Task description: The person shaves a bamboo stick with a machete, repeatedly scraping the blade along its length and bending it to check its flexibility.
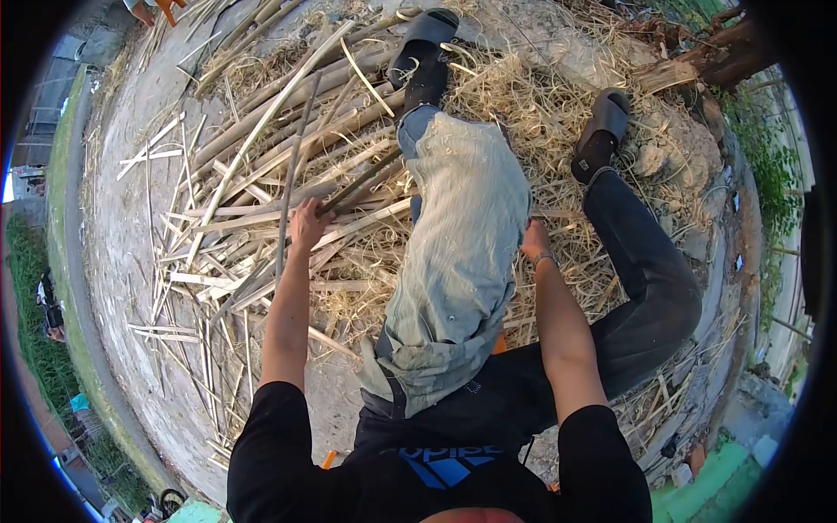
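Observation:
My left hand (308,225) is closed on one end of a thin greenish-brown bamboo strip (359,183). The strip slants up and right to my cloth-covered leg, where its far part is hidden. A longer dark strip (296,148) passes just left of this hand. A pale, worn cloth (462,235) drapes over that leg from thigh to shin. Beside the cloth's right edge is my right hand (535,241), low near the shavings. Its fingers are mostly hidden behind the leg, so I cannot see whether they hold anything.
Split bamboo strips and poles (261,131) lie piled across the ground on the left. Curly shavings (523,96) surround my feet. A log (732,52) and a rough stone (652,160) are at the upper right. Another person's hand (139,12) shows at the top left.

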Action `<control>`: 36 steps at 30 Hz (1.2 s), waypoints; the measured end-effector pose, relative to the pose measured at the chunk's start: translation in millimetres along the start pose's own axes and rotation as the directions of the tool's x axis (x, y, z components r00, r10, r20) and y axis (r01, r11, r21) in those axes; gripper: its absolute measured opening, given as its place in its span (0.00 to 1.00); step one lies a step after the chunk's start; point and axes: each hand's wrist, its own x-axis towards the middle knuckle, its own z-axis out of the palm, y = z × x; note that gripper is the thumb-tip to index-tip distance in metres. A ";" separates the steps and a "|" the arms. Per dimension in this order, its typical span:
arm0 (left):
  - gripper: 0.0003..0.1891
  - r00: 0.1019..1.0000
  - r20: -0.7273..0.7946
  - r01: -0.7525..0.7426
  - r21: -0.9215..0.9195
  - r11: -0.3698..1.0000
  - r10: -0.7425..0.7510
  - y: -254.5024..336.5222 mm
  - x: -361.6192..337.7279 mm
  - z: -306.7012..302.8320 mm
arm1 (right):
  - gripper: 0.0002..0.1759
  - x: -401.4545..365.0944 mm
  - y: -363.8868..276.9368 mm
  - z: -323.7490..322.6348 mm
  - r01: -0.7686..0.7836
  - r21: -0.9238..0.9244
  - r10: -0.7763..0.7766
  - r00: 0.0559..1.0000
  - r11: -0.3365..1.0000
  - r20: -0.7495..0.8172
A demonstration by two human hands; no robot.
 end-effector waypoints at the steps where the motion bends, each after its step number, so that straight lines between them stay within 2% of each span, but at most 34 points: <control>1: 0.19 0.989 -0.142 -0.045 -0.044 0.998 0.039 -12.1 2.4 1.9 | 0.21 0.7 1.0 -0.6 -0.014 0.038 0.013 1.000 0.999 0.025; 2: 0.16 0.992 -0.106 0.048 -0.191 0.980 -0.070 -26.3 9.2 0.7 | 0.22 2.1 0.4 -0.8 -0.028 0.077 0.025 0.998 0.997 0.049; 4: 0.13 0.961 -0.274 -0.050 -0.304 0.952 -0.037 -34.3 11.8 -22.8 | 0.24 2.4 5.4 4.1 0.015 0.075 -0.017 0.999 0.997 0.029; 6: 0.13 0.916 -0.398 0.017 -0.093 0.996 -0.053 -47.4 13.1 -41.3 | 0.25 8.4 17.1 18.8 0.069 0.074 -0.071 0.997 0.995 0.020; 7: 0.16 0.886 -0.463 -0.044 -0.095 0.994 -0.005 -73.5 17.8 -39.3 | 0.26 18.6 31.4 33.2 0.050 0.160 -0.046 0.998 0.986 -0.031; 8: 0.16 0.920 -0.355 0.126 -0.132 0.983 -0.165 -76.2 15.8 -52.2 | 0.27 23.4 36.8 44.1 0.036 0.245 -0.017 0.997 0.969 -0.078; 10: 0.21 0.872 -0.464 0.309 0.272 0.911 -0.156 -56.1 6.4 -66.4 | 0.29 16.4 27.4 40.6 0.050 0.274 -0.034 0.997 0.960 -0.063; 11: 0.29 0.806 -0.586 0.363 0.368 0.856 -0.090 -39.4 1.6 -63.0 | 0.29 16.7 29.0 41.7 0.064 0.241 -0.044 0.995 0.969 -0.087; 12: 0.32 0.867 -0.482 0.305 0.309 0.901 -0.127 -30.2 -1.2 -56.4 | 0.30 19.1 32.4 40.9 0.076 0.207 -0.053 0.992 0.975 -0.114; 13: 0.31 0.958 -0.271 0.177 0.292 0.940 -0.096 -17.7 -7.5 -49.5 | 0.28 33.3 50.7 59.4 0.090 0.214 -0.049 0.981 0.973 -0.186; 14: 0.29 1.000 -0.023 0.022 0.285 0.958 -0.016 -15.5 -12.5 -32.3 | 0.28 54.2 75.0 81.4 0.091 0.217 -0.050 0.981 0.972 -0.188; 15: 0.24 0.988 0.148 -0.003 0.272 0.962 -0.039 1.3 -20.4 -25.0 | 0.27 76.7 98.9 101.4 0.043 0.408 -0.006 0.996 0.912 -0.093; 16: 0.19 0.993 0.119 -0.055 0.268 0.962 0.024 0.0 -31.0 -5.4 | 0.25 88.5 111.1 109.3 -0.020 0.577 0.019 1.000 0.817 0.008; 17: 0.20 0.996 0.077 -0.059 0.277 0.959 0.039 -9.9 -31.5 15.0 | 0.25 81.1 98.8 97.0 -0.015 0.575 0.017 1.000 0.818 0.002; 19: 0.20 0.998 0.040 -0.066 0.283 0.957 0.057 -18.3 -29.6 26.3 | 0.22 35.8 47.8 53.6 0.043 0.265 -0.036 0.999 0.963 -0.030; 20: 0.18 0.996 0.061 -0.078 0.264 0.961 0.064 -16.1 -27.6 20.7 | 0.22 13.4 24.6 31.7 0.039 0.261 -0.032 0.999 0.964 -0.029; 22: 0.16 0.995 0.073 -0.083 0.245 0.966 0.067 -30.1 -23.3 12.4 | 0.21 -15.7 -13.0 -3.3 0.057 -0.031 -0.058 0.998 0.998 -0.036; 24: 0.11 0.962 0.027 -0.271 0.028 0.962 0.270 -62.0 -14.9 0.7 | 0.21 -12.3 -14.1 -3.9 0.082 0.012 -0.081 0.995 0.997 -0.063; 25: 0.10 0.956 0.026 -0.293 0.004 0.956 0.292 -54.4 -19.9 -22.8 | 0.21 -5.2 -3.7 2.5 0.101 0.061 -0.098 0.994 0.993 -0.047; 26: 0.10 0.994 0.013 -0.106 -0.038 0.994 0.107 -45.0 -26.4 -44.7 | 0.21 1.4 6.3 8.8 0.120 0.109 -0.117 0.993 0.987 -0.032; 28: 0.10 0.994 -0.086 -0.064 -0.040 0.997 0.060 -53.9 -37.3 -70.4 | 0.21 -1.7 -2.2 2.0 0.121 0.119 -0.114 0.992 0.986 -0.061; 29: 0.10 0.995 -0.094 0.023 0.023 0.999 -0.021 -59.2 -44.4 -84.4 | 0.22 -5.7 -9.6 -6.1 0.089 0.148 -0.073 0.991 0.985 -0.113; 30: 0.10 0.994 -0.106 0.024 0.042 0.999 -0.019 -76.4 -51.6 -97.4 | 0.22 -8.0 -17.4 -13.6 0.061 0.177 -0.032 0.986 0.982 -0.165; 31: 0.09 0.989 -0.148 0.031 0.055 0.998 -0.023 -79.0 -62.9 -118.0 | 0.29 22.4 12.5 10.7 0.075 0.367 0.011 0.974 0.927 -0.226; 32: 0.09 0.981 -0.177 0.085 0.058 0.995 -0.074 -96.0 -74.0 -132.5 | 0.29 27.8 11.0 1.6 0.087 0.366 -0.001 0.973 0.926 -0.231; 33: 0.10 0.968 -0.225 0.119 0.007 0.993 -0.115 -109.5 -87.0 -152.6 | 0.32 32.4 2.8 -12.4 0.024 0.531 0.057 0.989 0.847 -0.136; 34: 0.10 0.941 -0.313 0.154 0.058 0.986 -0.129 -148.0 -98.1 -161.2 | 0.35 32.3 -6.4 -28.1 -0.057 0.672 0.100 0.995 0.739 -0.025; 35: 0.10 0.920 -0.356 0.182 0.016 0.983 -0.164 -150.2 -112.3 -186.0 | 0.40 23.8 -27.3 -54.1 -0.083 0.578 0.126 0.992 0.812 -0.034; 36: 0.10 0.869 -0.468 0.208 0.054 0.977 -0.159 -166.4 -122.5 -198.9 | 0.40 35.0 -31.3 -63.0 -0.088 0.578 0.172 0.981 0.811 -0.092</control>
